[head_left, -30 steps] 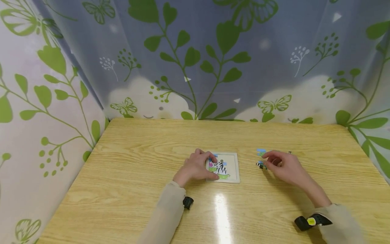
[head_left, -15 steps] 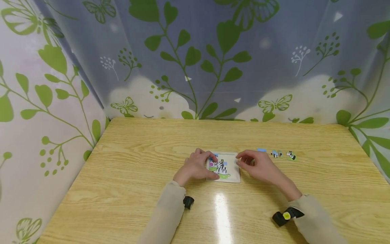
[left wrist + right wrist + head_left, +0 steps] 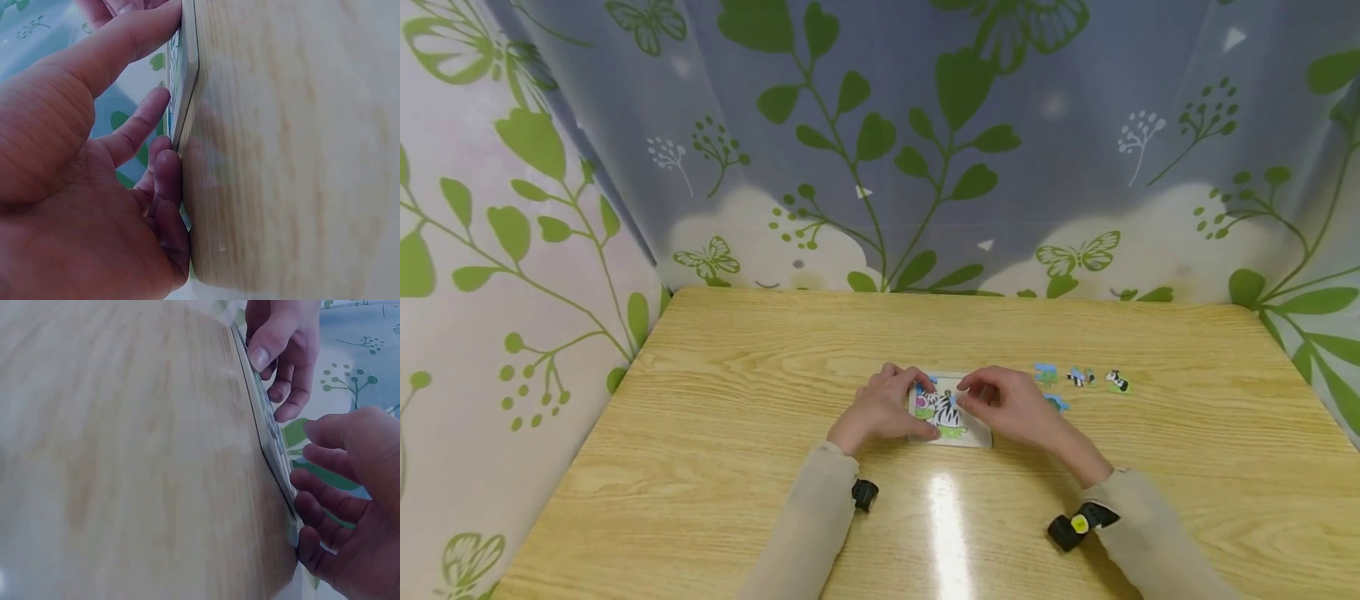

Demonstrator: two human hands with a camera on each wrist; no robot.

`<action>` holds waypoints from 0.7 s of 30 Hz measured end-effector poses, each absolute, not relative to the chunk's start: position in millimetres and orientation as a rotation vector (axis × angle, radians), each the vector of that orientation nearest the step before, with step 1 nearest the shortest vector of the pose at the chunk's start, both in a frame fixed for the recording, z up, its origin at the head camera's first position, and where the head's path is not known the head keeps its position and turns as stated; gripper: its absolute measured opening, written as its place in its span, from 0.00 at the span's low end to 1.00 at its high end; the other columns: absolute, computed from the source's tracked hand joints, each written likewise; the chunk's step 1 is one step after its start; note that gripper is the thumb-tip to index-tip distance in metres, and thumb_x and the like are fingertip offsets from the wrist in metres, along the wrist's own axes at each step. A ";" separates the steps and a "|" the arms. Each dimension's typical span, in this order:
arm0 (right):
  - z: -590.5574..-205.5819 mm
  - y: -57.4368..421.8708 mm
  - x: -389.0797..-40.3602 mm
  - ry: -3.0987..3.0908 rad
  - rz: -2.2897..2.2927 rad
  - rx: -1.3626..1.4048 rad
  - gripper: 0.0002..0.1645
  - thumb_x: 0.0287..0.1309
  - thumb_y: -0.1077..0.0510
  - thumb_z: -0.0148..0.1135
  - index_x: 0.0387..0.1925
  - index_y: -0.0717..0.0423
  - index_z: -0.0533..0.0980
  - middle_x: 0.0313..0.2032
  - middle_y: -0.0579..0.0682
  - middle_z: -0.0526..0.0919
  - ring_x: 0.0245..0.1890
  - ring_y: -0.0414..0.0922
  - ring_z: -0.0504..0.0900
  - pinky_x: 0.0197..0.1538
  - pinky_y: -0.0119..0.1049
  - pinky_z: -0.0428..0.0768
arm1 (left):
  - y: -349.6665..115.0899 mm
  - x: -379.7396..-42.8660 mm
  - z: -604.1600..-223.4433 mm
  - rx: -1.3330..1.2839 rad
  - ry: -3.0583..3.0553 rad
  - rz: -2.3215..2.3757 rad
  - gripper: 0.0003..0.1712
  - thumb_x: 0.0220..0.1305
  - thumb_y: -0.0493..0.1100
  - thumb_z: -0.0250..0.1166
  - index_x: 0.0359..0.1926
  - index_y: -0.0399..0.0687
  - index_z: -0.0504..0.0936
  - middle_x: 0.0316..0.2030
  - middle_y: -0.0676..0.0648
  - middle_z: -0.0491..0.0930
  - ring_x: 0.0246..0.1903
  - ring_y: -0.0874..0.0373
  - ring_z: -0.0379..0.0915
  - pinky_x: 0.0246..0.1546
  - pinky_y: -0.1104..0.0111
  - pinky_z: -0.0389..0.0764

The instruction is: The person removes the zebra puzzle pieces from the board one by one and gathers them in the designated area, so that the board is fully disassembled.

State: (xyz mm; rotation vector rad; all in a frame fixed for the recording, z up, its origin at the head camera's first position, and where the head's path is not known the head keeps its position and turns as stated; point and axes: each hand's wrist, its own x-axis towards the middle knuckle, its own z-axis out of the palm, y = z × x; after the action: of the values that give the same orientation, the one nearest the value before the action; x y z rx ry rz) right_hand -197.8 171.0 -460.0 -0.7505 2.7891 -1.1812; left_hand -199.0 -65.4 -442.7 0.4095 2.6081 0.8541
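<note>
White glare on table [image 3: 760, 367] (head view); 2 wrist views dim.

I'm seeing the left sleeve [image 3: 808, 525] and right sleeve [image 3: 1153, 537] running long, plain beige. Small black unit [image 3: 866, 496] is poking out by the left one. Right one's sporting a black strap [image 3: 1102, 514], chunky black block [image 3: 1062, 534], yellow marker [image 3: 1079, 524].

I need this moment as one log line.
left hand: holds puzzle board | right hand: at board, grasp unclear | loose pieces: on table, right of board
</note>
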 end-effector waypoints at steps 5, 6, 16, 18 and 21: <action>-461.7 167.3 -199.1 2.777 -1.149 -0.736 0.12 0.63 0.55 0.70 0.46 0.55 0.84 0.35 0.48 0.82 0.30 0.38 0.74 0.34 0.32 0.74 | -65.7 -199.8 -443.6 0.404 2.604 0.859 0.31 0.51 0.56 0.80 0.55 0.64 0.77 0.55 0.47 0.69 0.50 0.50 0.64 0.47 0.60 0.63; -462.0 166.6 -199.5 2.778 -1.136 -0.729 0.12 0.63 0.54 0.70 0.46 0.54 0.84 0.35 0.49 0.82 0.30 0.38 0.74 0.34 0.32 0.74 | -65.7 -199.9 -443.6 0.404 2.604 0.858 0.31 0.51 0.56 0.80 0.55 0.64 0.77 0.55 0.47 0.69 0.50 0.50 0.64 0.47 0.60 0.63; -460.2 157.9 -199.1 2.813 -1.024 -0.666 0.16 0.59 0.53 0.73 0.48 0.52 0.85 0.36 0.53 0.79 0.33 0.43 0.74 0.35 0.36 0.69 | -65.3 -198.9 -442.0 0.408 2.607 0.868 0.31 0.50 0.55 0.80 0.55 0.62 0.78 0.56 0.46 0.69 0.49 0.50 0.64 0.46 0.60 0.63; -460.0 157.3 -199.0 2.812 -1.017 -0.646 0.16 0.59 0.53 0.73 0.48 0.52 0.85 0.37 0.53 0.79 0.34 0.44 0.75 0.35 0.36 0.69 | -65.1 -199.0 -442.1 0.406 2.605 0.871 0.31 0.50 0.55 0.80 0.55 0.62 0.78 0.56 0.46 0.69 0.49 0.50 0.64 0.46 0.60 0.63; -459.5 156.9 -199.2 2.807 -1.017 -0.618 0.16 0.58 0.53 0.73 0.47 0.51 0.85 0.37 0.53 0.79 0.35 0.45 0.75 0.35 0.36 0.69 | -64.5 -199.2 -441.9 0.406 2.608 0.868 0.31 0.50 0.55 0.80 0.55 0.62 0.78 0.57 0.46 0.69 0.49 0.50 0.64 0.47 0.60 0.63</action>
State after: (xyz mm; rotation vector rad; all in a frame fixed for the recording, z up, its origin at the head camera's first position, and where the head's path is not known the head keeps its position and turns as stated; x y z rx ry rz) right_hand -199.2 156.9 -459.5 -0.6176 2.8066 -1.0168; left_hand -199.2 -64.5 -441.9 0.4057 2.6081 0.8680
